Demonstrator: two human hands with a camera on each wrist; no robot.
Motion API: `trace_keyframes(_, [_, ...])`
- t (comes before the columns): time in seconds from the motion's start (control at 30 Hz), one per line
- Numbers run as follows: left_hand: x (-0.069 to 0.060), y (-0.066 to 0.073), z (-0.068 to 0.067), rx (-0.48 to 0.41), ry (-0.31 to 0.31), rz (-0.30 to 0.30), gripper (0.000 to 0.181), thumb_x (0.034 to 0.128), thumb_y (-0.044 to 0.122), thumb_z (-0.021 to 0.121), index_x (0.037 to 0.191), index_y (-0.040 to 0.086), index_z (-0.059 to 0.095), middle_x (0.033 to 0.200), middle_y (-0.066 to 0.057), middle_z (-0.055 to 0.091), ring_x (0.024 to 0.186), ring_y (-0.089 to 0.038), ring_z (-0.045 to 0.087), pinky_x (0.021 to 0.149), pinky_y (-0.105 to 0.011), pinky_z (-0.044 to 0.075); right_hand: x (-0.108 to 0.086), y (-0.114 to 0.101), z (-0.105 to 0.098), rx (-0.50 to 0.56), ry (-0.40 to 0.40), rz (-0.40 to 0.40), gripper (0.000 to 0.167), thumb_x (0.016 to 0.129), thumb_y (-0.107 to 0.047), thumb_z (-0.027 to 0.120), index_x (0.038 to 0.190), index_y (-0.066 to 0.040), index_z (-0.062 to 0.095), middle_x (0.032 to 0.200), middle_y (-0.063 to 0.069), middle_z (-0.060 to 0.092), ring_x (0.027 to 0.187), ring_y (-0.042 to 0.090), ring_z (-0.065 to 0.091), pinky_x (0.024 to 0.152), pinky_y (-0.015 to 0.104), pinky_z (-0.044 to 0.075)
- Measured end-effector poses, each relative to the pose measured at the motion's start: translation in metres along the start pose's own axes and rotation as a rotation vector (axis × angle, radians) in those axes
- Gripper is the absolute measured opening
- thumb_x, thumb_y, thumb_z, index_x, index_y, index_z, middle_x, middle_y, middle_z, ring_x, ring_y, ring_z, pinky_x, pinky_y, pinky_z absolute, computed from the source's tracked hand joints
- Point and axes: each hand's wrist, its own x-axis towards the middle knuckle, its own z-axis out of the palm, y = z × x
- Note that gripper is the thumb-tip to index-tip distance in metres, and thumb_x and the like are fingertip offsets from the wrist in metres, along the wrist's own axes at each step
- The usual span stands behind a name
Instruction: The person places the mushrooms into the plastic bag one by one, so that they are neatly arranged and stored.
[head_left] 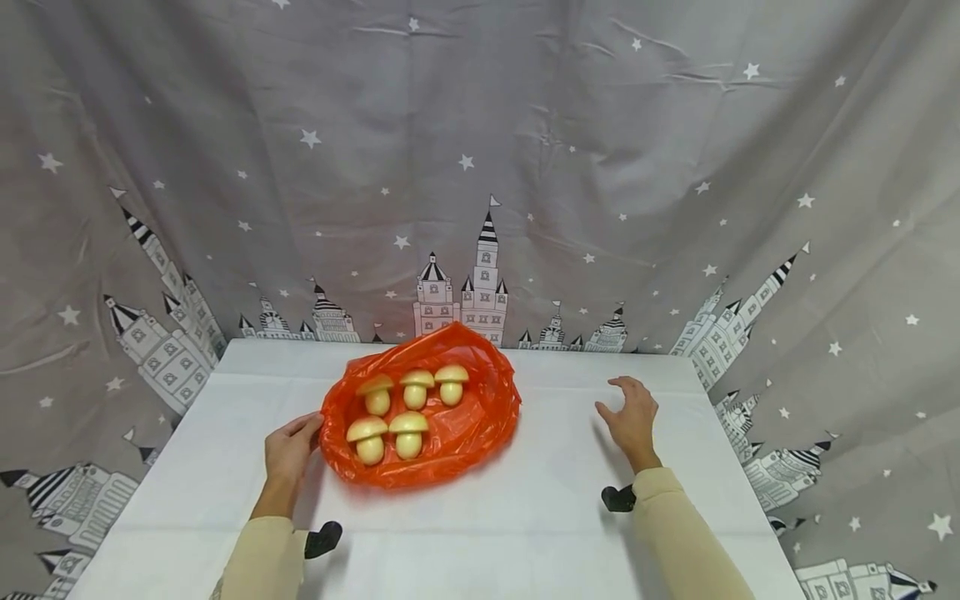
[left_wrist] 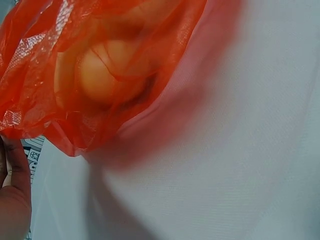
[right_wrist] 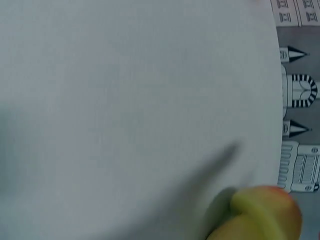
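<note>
On the white table lies a red plastic bag (head_left: 465,454), its mouth spread wide. Several pale yellow toy mushrooms (head_left: 408,433) sit inside it in two rows. The bag's left rim is pinched in the fingers of my left hand (head_left: 287,450); in the left wrist view the bag (left_wrist: 117,115) is translucent over a rounded mushroom. To the right, apart from the bag, my right hand (head_left: 633,417) is held over the table with thumb and forefinger spread. A yellow-green rounded thing (right_wrist: 270,210) with a reddish edge fills the right wrist view's lower right corner; the head view does not show it clearly.
The white table (head_left: 555,517) ends at a grey curtain (head_left: 555,167) printed with stars and castles, which also hangs at both sides. Black wrist mounts (head_left: 323,540) stick out inward from both sleeves.
</note>
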Motion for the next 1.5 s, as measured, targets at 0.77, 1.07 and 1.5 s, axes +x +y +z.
trace_keyframes(0.77, [-0.003, -0.002, 0.001, -0.062, 0.006, 0.028, 0.045, 0.0975, 0.019, 0.058, 0.13, -0.011, 0.052, 0.076, 0.02, 0.06, 0.074, 0.007, 0.059, 0.072, -0.01, 0.051, -0.022, 0.05, -0.01, 0.076, -0.196, 0.143, 0.045, 0.078, -0.003, 0.069, 0.12, 0.006, 0.056, 0.13, 0.029, 0.046, 0.123, 0.045, 0.041, 0.105, 0.058, 0.031])
trace_keyframes(1.07, [-0.002, -0.003, 0.001, -0.058, 0.011, 0.011, 0.045, 0.0974, 0.022, 0.058, 0.13, -0.009, 0.053, 0.079, 0.018, 0.059, 0.075, 0.007, 0.059, 0.071, -0.01, 0.05, -0.028, 0.05, -0.01, 0.129, -0.164, 0.162, 0.051, 0.076, 0.001, 0.07, 0.124, 0.006, 0.053, 0.127, 0.03, 0.046, 0.121, 0.045, 0.043, 0.102, 0.058, 0.034])
trace_keyframes(1.5, [-0.002, -0.002, 0.002, -0.029, 0.0, 0.0, 0.046, 0.098, 0.025, 0.057, 0.131, -0.006, 0.054, 0.094, 0.009, 0.062, 0.076, 0.008, 0.058, 0.073, -0.008, 0.05, -0.031, 0.041, -0.012, 0.236, -0.232, 0.247, 0.057, 0.079, 0.007, 0.062, 0.135, 0.003, 0.048, 0.136, 0.034, 0.043, 0.124, 0.047, 0.042, 0.102, 0.059, 0.035])
